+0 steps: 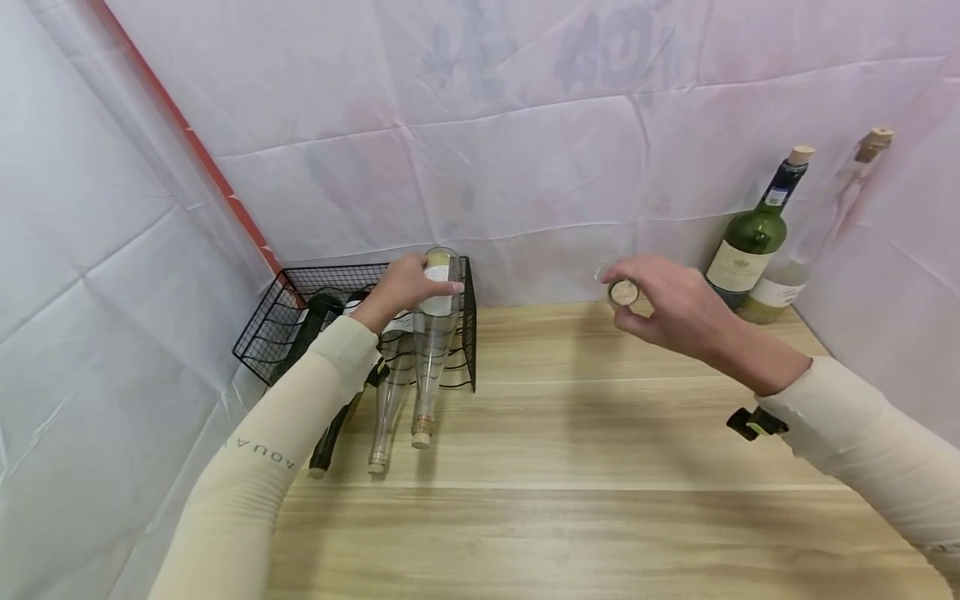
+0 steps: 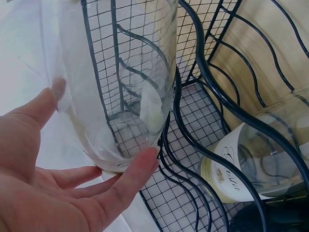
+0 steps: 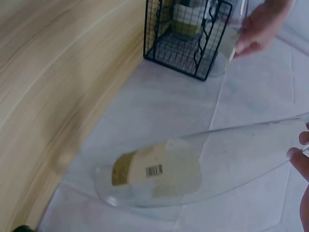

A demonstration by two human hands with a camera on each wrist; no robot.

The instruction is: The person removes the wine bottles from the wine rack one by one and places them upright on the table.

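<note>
One black wire-mesh rack (image 1: 330, 275) sat at 9 o'clock, three corked necks (image 1: 386, 417) sticking out. Two corked glass bottles stood near 3 o'clock: green bottle (image 1: 750, 237), pale bottle (image 1: 791, 271). Left hand (image 1: 405, 292) gripped smooth rack bottle's (image 1: 433, 350) base, fingers curved. Right hand (image 1: 675, 308) pinched clear bottle (image 3: 178, 169) by neck, 3 o'clock.

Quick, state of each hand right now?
Left hand: holding a clear, white-labelled glass bottle by its base.
Right hand: holding another clear glass bottle by its neck.
</note>
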